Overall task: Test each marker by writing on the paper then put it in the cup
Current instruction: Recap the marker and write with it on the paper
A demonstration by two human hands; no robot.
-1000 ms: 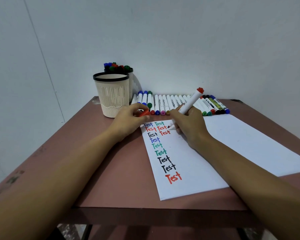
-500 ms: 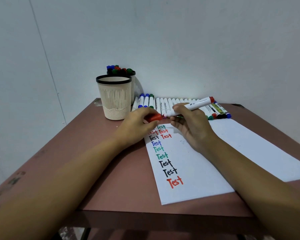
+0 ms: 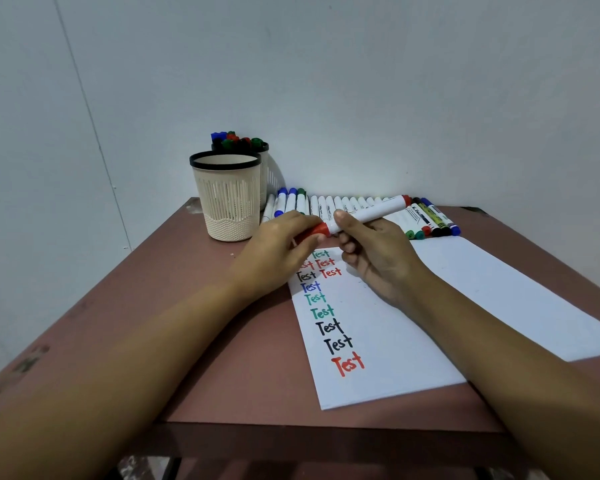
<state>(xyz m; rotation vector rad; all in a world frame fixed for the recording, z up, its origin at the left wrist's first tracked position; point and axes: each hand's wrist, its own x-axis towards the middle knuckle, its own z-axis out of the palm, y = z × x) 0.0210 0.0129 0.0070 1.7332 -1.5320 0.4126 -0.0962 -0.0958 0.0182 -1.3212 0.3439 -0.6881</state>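
My right hand (image 3: 378, 258) grips a white marker with red ends (image 3: 374, 212), held nearly level above the paper (image 3: 413, 327). My left hand (image 3: 278, 247) pinches its red cap (image 3: 316, 231), which sits on the marker's left tip. The paper carries a column of the word "Test" in red, black, blue and green. A cream cup with a black rim (image 3: 227, 195) stands left of my hands; I cannot see inside it. Behind it a second cup (image 3: 262, 161) holds several markers.
A row of several white markers (image 3: 354, 206) lies along the back of the reddish table (image 3: 187, 341), by the wall. Darker markers (image 3: 437, 220) end the row at the right. The table's front edge is near me.
The marker swung from tip-down on the paper to nearly level. My left hand brought the red cap to its tip, and the cap now sits on it.
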